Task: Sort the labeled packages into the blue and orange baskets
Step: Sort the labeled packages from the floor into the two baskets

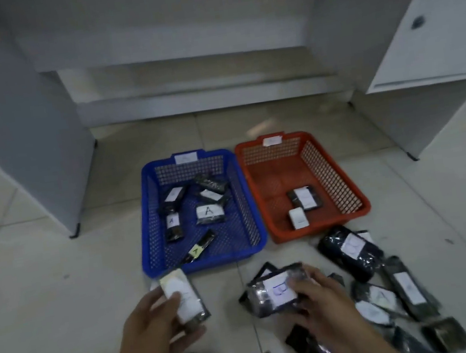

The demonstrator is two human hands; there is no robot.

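A blue basket (146, 218) stands on the tiled floor and holds several dark packages with white labels marked A. To its right an orange basket (356, 189) holds two packages. My left hand (155, 334) grips a slim package with a white label (183, 300) just in front of the blue basket. My right hand (324, 304) holds a dark package with a blue-marked white label (274, 290) in front of the gap between the baskets. Several more dark labeled packages (350, 249) lie on the floor at the right and near edge.
White furniture panels rise at the left (21, 146) and right (429, 29), with low steps (199, 91) behind the baskets. Loose packages (406, 286) crowd the floor at lower right and along the bottom edge.
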